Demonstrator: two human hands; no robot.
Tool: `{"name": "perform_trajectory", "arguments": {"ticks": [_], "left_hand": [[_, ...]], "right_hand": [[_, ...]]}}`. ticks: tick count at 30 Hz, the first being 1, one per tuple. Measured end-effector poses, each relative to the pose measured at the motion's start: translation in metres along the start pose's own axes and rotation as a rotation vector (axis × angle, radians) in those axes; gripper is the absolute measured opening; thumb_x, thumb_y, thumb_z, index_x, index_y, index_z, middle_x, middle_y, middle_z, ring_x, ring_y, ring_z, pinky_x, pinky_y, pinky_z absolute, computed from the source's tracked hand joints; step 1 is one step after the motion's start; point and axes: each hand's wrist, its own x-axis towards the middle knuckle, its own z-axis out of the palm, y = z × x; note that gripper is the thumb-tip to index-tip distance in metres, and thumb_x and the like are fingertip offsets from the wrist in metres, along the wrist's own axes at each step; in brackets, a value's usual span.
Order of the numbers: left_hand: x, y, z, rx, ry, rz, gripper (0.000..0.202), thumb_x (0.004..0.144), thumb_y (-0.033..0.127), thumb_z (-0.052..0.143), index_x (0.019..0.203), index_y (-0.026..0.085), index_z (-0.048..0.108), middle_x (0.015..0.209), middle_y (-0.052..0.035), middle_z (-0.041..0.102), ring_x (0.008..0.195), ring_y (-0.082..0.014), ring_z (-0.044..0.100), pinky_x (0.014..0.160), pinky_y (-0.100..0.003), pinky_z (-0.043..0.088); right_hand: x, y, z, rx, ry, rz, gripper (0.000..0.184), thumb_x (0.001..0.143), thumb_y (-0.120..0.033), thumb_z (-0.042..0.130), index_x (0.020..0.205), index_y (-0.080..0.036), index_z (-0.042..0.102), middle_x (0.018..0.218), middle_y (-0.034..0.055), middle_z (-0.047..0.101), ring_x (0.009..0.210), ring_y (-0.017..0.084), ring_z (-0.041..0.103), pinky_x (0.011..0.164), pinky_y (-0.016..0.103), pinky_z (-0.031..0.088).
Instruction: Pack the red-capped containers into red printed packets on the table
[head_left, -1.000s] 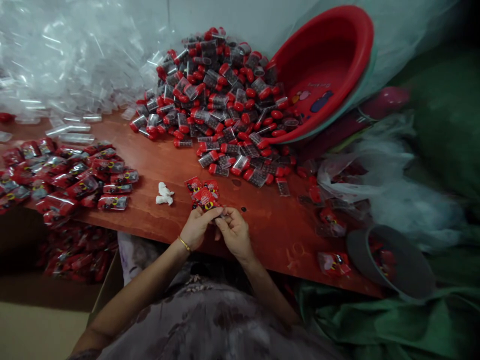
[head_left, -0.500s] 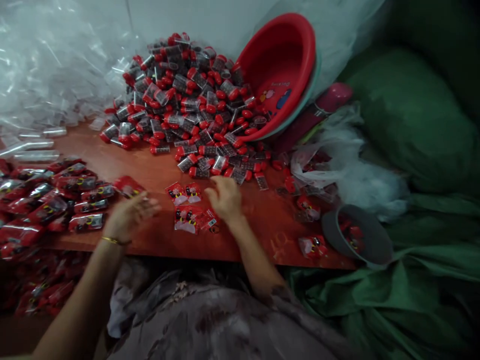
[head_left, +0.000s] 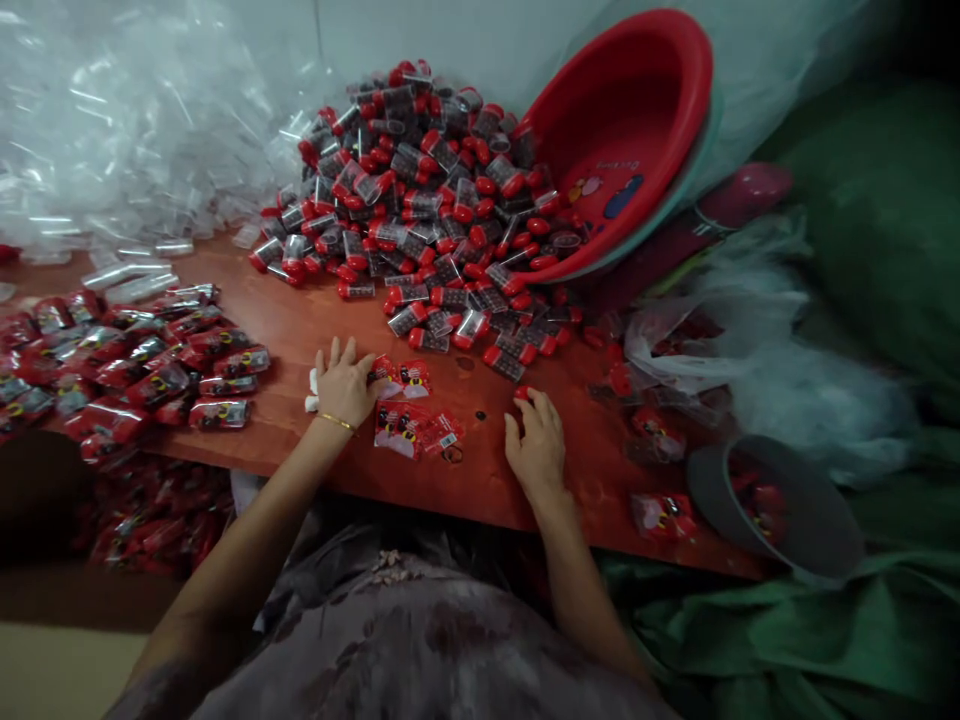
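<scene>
My left hand [head_left: 345, 380] lies flat on the red-brown table [head_left: 315, 320] with its fingers spread, partly over a white scrap of tissue [head_left: 310, 392] and touching small red printed labels [head_left: 405, 378]. More red labels [head_left: 415, 432] lie between my hands. My right hand [head_left: 536, 447] rests palm down to the right of them, its fingers curled over a small red-capped container [head_left: 523, 393] at the fingertips. A big pile of red-capped clear containers [head_left: 435, 200] spreads just beyond both hands.
A red basin [head_left: 637, 130] leans tipped against the wall behind the pile. Finished red packets [head_left: 135, 360] are heaped at the left edge, clear plastic sleeves [head_left: 112, 150] at the back left. A grey bowl [head_left: 780, 505], crumpled plastic bags [head_left: 750, 340] and green cloth [head_left: 862, 620] are on the right.
My hands parted from pinching a label together. The left swung out to the left and came back flat by the labels; the right reached to the pile and drew back.
</scene>
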Motion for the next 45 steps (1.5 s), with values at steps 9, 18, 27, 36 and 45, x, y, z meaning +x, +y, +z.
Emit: {"name": "perform_trajectory", "arguments": {"ticks": [9, 18, 27, 36, 45], "left_hand": [[0.002, -0.009, 0.012, 0.26, -0.031, 0.104, 0.027, 0.085, 0.031, 0.049, 0.1, 0.028, 0.071, 0.126, -0.0077, 0.059, 0.135, -0.0331, 0.03, 0.109, -0.055, 0.014], [-0.019, 0.026, -0.007, 0.043, 0.201, 0.172, 0.029, 0.085, 0.038, 0.05, 0.102, 0.027, 0.07, 0.127, -0.0082, 0.058, 0.127, -0.0323, 0.043, 0.106, -0.055, 0.024], [-0.034, 0.054, 0.006, -0.884, 0.015, -0.201, 0.043, 0.066, 0.045, 0.071, 0.098, 0.017, 0.068, 0.095, -0.0075, 0.071, 0.085, -0.0203, 0.065, 0.078, -0.033, 0.051], [-0.041, 0.079, 0.015, -1.486, -0.156, -0.69, 0.042, 0.036, 0.033, 0.087, 0.066, 0.012, 0.065, 0.059, 0.0016, 0.064, 0.051, -0.0071, 0.056, 0.052, -0.018, 0.045], [-0.027, 0.072, 0.007, -1.48, -0.104, -0.818, 0.047, 0.028, 0.028, 0.089, 0.06, 0.013, 0.058, 0.059, 0.0014, 0.064, 0.054, -0.0105, 0.06, 0.065, -0.027, 0.05]], "right_hand": [[0.001, -0.001, 0.002, -0.012, -0.013, 0.027, 0.027, 0.087, -0.026, 0.045, 0.101, -0.012, 0.063, 0.127, 0.0192, 0.052, 0.121, 0.03, 0.043, 0.098, 0.049, 0.038], [0.015, -0.063, -0.019, 0.427, 0.081, 0.06, 0.03, 0.085, -0.036, 0.05, 0.107, -0.019, 0.06, 0.109, 0.0118, 0.065, 0.104, 0.024, 0.058, 0.093, 0.041, 0.042], [0.04, -0.118, 0.009, 0.903, -0.142, 0.311, 0.037, 0.085, -0.043, 0.044, 0.063, -0.017, 0.057, 0.053, -0.0026, 0.052, 0.05, 0.01, 0.045, 0.05, 0.022, 0.034], [0.03, -0.108, 0.006, 0.749, -0.103, 0.226, 0.036, 0.09, -0.038, 0.038, 0.06, -0.02, 0.047, 0.052, -0.0032, 0.048, 0.051, 0.01, 0.044, 0.052, 0.022, 0.033], [0.026, -0.038, -0.029, 0.066, -0.074, 0.282, 0.042, 0.082, -0.039, 0.055, 0.114, -0.012, 0.055, 0.118, 0.0184, 0.059, 0.105, 0.031, 0.052, 0.089, 0.045, 0.039]]}}
